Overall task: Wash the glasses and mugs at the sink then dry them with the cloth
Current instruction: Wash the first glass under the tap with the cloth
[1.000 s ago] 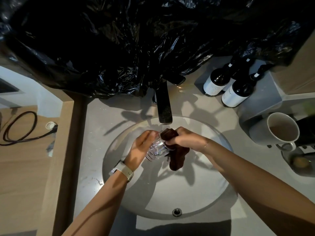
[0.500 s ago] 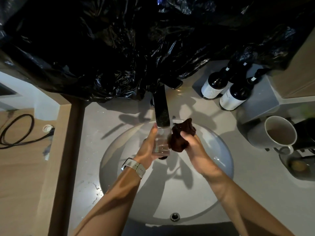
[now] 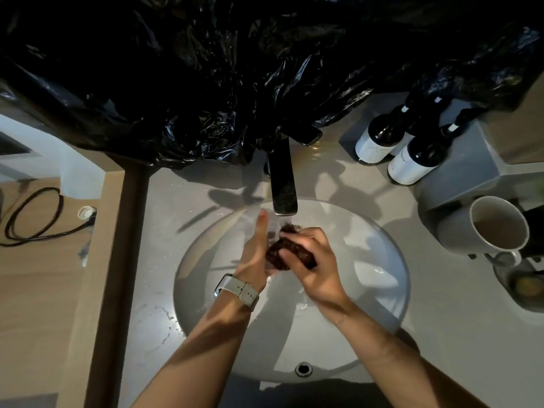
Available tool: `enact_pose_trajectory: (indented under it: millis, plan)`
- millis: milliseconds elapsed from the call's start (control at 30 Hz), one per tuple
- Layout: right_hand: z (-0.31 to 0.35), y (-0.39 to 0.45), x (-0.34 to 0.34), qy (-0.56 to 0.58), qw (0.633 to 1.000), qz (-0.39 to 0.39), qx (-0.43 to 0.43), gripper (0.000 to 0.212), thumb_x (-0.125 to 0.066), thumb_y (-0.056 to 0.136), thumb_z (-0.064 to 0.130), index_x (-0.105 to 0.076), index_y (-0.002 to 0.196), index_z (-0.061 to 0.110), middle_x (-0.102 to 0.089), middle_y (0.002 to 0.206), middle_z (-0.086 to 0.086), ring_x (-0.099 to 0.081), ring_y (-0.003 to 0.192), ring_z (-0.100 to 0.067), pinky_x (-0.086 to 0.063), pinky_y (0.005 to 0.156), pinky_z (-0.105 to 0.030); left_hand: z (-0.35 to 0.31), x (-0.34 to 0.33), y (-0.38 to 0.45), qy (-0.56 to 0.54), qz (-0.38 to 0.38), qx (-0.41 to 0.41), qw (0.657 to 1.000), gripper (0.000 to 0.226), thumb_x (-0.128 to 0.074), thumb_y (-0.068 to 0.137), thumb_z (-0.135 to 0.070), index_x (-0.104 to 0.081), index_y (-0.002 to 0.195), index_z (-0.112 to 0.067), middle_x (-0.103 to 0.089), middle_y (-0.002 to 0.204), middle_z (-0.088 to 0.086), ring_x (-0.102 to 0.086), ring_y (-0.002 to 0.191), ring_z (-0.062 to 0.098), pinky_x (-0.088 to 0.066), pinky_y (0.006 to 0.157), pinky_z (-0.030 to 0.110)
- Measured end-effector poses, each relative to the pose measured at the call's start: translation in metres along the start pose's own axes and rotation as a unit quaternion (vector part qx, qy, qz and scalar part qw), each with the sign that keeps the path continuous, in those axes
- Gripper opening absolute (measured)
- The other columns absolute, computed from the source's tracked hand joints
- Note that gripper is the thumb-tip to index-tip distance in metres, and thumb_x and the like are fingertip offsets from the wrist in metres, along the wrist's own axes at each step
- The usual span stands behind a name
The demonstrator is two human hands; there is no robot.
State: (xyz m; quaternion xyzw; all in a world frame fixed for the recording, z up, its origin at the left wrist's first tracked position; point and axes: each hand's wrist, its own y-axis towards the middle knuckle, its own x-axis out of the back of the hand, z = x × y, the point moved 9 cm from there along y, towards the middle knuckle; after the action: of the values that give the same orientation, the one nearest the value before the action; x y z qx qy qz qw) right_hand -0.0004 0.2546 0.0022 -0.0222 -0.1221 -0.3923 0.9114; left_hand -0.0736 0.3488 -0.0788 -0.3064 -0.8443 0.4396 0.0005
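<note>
Over the round white sink (image 3: 382, 260), my left hand (image 3: 254, 254) holds a clear glass (image 3: 272, 228) just under the dark faucet (image 3: 284, 187). The glass is mostly hidden by the hand and cloth. My right hand (image 3: 315, 260) grips a dark brown cloth (image 3: 290, 251) and presses it against the glass. A white mug (image 3: 485, 228) stands on the counter to the right of the sink.
Black plastic sheeting (image 3: 235, 69) hangs across the back. Three dark bottles with white labels (image 3: 379, 139) stand at the back right. A small dish (image 3: 524, 287) sits below the mug. A black cable (image 3: 32, 216) lies on the wooden surface at left.
The glass has stayed under the faucet, and my right hand has brought the cloth down over it, closer to my left hand. The view has tilted slightly.
</note>
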Motion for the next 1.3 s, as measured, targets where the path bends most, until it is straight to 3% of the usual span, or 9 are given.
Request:
enact_pose_trajectory:
  millis: [267, 433, 500, 633, 767, 867, 933, 1167, 1300]
  plan:
    - [-0.033, 0.039, -0.005, -0.026, 0.995, -0.016, -0.099, 0.022, -0.07, 0.088, 0.012, -0.069, 0.109, 0.007, -0.05, 0.1, -0.001, -0.057, 0.092, -0.001, -0.043, 0.089, -0.011, 0.025, -0.004, -0.008, -0.011, 0.042, 0.028, 0.999, 0.08, -0.039, 0.093, -0.07, -0.064, 0.116, 0.002, -0.073, 0.091, 0.015, -0.07, 0.066, 0.017, -0.054, 0.056, 0.023]
    - [-0.012, 0.001, -0.027, -0.055, 0.995, 0.078, -0.024, 0.024, -0.07, 0.086, 0.022, -0.072, 0.11, 0.018, -0.049, 0.104, 0.006, -0.056, 0.1, -0.003, -0.044, 0.093, -0.016, 0.021, 0.013, -0.013, -0.026, 0.004, -0.002, 1.0, 0.072, -0.042, 0.093, -0.067, -0.065, 0.123, -0.006, -0.072, 0.115, 0.018, -0.071, 0.103, 0.027, -0.058, 0.084, 0.038]
    - [-0.007, 0.022, -0.031, -0.058, 0.996, 0.071, -0.011, 0.024, -0.07, 0.086, 0.021, -0.072, 0.109, 0.014, -0.051, 0.105, 0.002, -0.056, 0.101, -0.003, -0.042, 0.095, -0.014, 0.017, 0.014, -0.019, 0.001, -0.002, -0.02, 1.0, 0.066, -0.041, 0.094, -0.065, -0.069, 0.115, -0.009, -0.075, 0.105, 0.015, -0.073, 0.093, 0.025, -0.058, 0.085, 0.039]
    - [-0.051, 0.035, -0.014, 0.057, 0.982, -0.011, -0.18, 0.02, -0.069, 0.089, 0.013, -0.067, 0.108, 0.007, -0.062, 0.112, -0.019, -0.064, 0.102, -0.026, -0.051, 0.097, -0.038, 0.012, 0.01, -0.022, 0.031, 0.025, -0.023, 0.999, 0.068, -0.036, 0.095, -0.068, -0.071, 0.105, -0.011, -0.077, 0.091, 0.007, -0.073, 0.08, 0.019, -0.058, 0.077, 0.031]
    - [-0.03, -0.007, -0.015, 0.077, 0.985, 0.007, -0.155, 0.02, -0.067, 0.089, 0.004, -0.067, 0.108, 0.007, -0.059, 0.111, -0.018, -0.064, 0.096, -0.008, -0.053, 0.079, -0.018, -0.003, 0.022, -0.022, -0.005, 0.011, -0.041, 0.999, 0.094, -0.051, 0.078, -0.081, -0.059, 0.13, -0.004, -0.069, 0.12, 0.021, -0.067, 0.112, 0.036, -0.051, 0.101, 0.049]
    - [-0.013, 0.017, -0.018, 0.046, 0.994, 0.025, -0.095, 0.021, -0.069, 0.088, 0.008, -0.07, 0.108, 0.014, -0.059, 0.11, -0.014, -0.06, 0.103, -0.007, -0.044, 0.093, -0.015, -0.011, 0.02, -0.024, 0.001, 0.009, -0.068, 0.998, 0.076, -0.044, 0.09, -0.073, -0.064, 0.124, -0.008, -0.071, 0.115, 0.018, -0.07, 0.106, 0.032, -0.056, 0.089, 0.043]
    - [-0.028, 0.032, -0.014, 0.117, 0.98, 0.007, -0.158, 0.015, -0.068, 0.09, 0.013, -0.07, 0.104, 0.018, -0.065, 0.111, -0.013, -0.063, 0.105, -0.017, -0.048, 0.096, -0.025, -0.012, 0.01, -0.027, 0.015, 0.036, -0.071, 0.997, 0.071, -0.04, 0.093, -0.068, -0.067, 0.122, -0.009, -0.071, 0.114, 0.02, -0.071, 0.103, 0.033, -0.055, 0.086, 0.04]
    - [-0.055, -0.031, -0.016, 0.33, 0.893, -0.053, -0.3, 0.021, -0.047, 0.101, 0.018, -0.063, 0.108, 0.008, -0.069, 0.097, -0.013, -0.067, 0.084, -0.027, -0.057, 0.069, -0.037, -0.014, -0.008, -0.028, 0.125, 0.069, -0.118, 0.983, 0.077, -0.029, 0.092, -0.074, -0.074, 0.103, -0.013, -0.074, 0.094, 0.016, -0.069, 0.08, 0.03, -0.053, 0.064, 0.036]
    - [-0.047, -0.021, 0.002, 0.312, 0.908, -0.095, -0.264, 0.019, -0.049, 0.099, 0.017, -0.06, 0.109, 0.005, -0.067, 0.092, -0.01, -0.067, 0.077, -0.021, -0.057, 0.062, -0.037, -0.026, 0.004, -0.032, 0.158, -0.047, -0.183, 0.969, 0.076, -0.045, 0.084, -0.079, -0.062, 0.103, -0.007, -0.068, 0.089, 0.025, -0.069, 0.084, 0.038, -0.057, 0.082, 0.054]
